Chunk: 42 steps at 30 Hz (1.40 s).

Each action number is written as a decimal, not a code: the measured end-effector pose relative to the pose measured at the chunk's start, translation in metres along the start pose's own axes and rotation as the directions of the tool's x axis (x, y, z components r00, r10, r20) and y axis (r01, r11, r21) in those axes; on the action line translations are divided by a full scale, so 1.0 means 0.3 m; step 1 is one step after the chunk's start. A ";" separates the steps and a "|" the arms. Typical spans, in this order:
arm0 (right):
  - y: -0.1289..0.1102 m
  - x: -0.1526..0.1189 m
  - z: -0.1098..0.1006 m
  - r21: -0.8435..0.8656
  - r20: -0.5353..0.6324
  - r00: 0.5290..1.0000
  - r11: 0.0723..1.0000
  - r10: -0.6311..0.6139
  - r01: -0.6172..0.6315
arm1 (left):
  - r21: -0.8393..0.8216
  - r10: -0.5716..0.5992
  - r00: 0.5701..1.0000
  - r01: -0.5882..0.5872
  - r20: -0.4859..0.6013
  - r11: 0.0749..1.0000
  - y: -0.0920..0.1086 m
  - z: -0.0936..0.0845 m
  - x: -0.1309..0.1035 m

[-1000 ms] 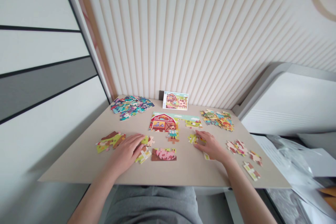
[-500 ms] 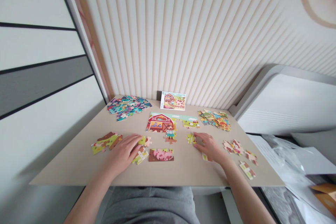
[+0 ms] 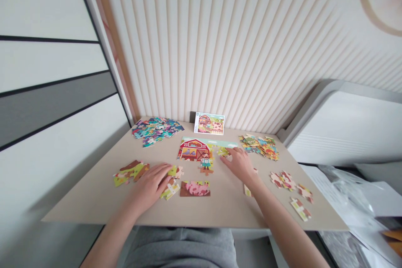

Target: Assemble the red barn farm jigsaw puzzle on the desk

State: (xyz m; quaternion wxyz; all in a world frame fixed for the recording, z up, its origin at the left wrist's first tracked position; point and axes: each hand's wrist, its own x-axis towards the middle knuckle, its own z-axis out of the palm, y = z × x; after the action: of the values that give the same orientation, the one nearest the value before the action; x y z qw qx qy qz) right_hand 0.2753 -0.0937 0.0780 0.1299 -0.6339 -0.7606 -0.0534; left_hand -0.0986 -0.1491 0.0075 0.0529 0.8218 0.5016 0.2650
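Observation:
The partly joined farm puzzle (image 3: 194,149) lies in the middle of the table, with a red barn, a strip of sky and a farmer piece. My right hand (image 3: 239,165) is at its right side, thumb and forefinger closed around a green puzzle piece (image 3: 222,151) below the sky strip. That hand hides part of the piece and the table under it. My left hand (image 3: 153,182) rests flat with fingers stretched out, beside loose green and pink pieces (image 3: 172,171) and a fence piece (image 3: 170,189). A joined pig section (image 3: 195,189) lies between the hands.
The picture card (image 3: 210,123) leans at the back. Piles of blue-purple pieces (image 3: 157,129) and orange-green pieces (image 3: 260,146) lie at the back corners. Brown-green pieces (image 3: 131,171) are at left, and cow pieces (image 3: 284,180) at right. A ribbed wall (image 3: 188,42) stands behind.
My right hand has moved up and left to the puzzle's right side. The green piece it was touching no longer shows where it lay. My left hand has stayed almost still.

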 end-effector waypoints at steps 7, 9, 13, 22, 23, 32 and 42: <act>-0.012 0.116 0.108 0.027 0.076 0.996 0.999 0.035 -0.038 | 0.003 -0.006 1.000 0.006 -0.018 1.000 0.007 -0.001 -0.001; 0.021 0.114 0.134 0.106 0.062 0.998 0.994 0.010 -0.016 | 0.005 -0.005 1.000 0.005 -0.005 1.000 0.013 -0.005 0.001; 0.087 0.105 0.156 0.240 0.051 0.993 0.967 -0.106 0.091 | 0.011 -0.006 1.000 0.006 -0.004 1.000 0.018 -0.011 0.000; 0.072 0.134 0.193 0.282 0.055 0.993 0.955 -0.109 0.089 | 0.004 -0.016 1.000 0.016 0.012 1.000 0.022 -0.016 -0.001; 0.068 0.139 0.197 0.280 0.054 0.994 0.957 -0.098 0.079 | 0.004 -0.017 1.000 0.017 0.011 1.000 0.023 -0.017 -0.001; 0.049 0.135 0.183 0.204 0.033 0.992 0.972 -0.122 0.112 | 0.028 -0.011 1.000 0.011 0.008 1.000 0.025 -0.019 -0.003; 0.042 0.132 0.165 0.151 0.036 0.987 0.977 -0.159 0.152 | 0.009 -0.011 1.000 0.011 -0.004 1.000 0.025 -0.021 0.001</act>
State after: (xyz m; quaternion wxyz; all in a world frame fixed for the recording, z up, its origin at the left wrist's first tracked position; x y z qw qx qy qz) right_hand 0.2747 -0.0417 0.0400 0.1536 -0.5623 -0.8125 0.0086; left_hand -0.0956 -0.1538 0.0157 0.0498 0.8188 0.5073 0.2641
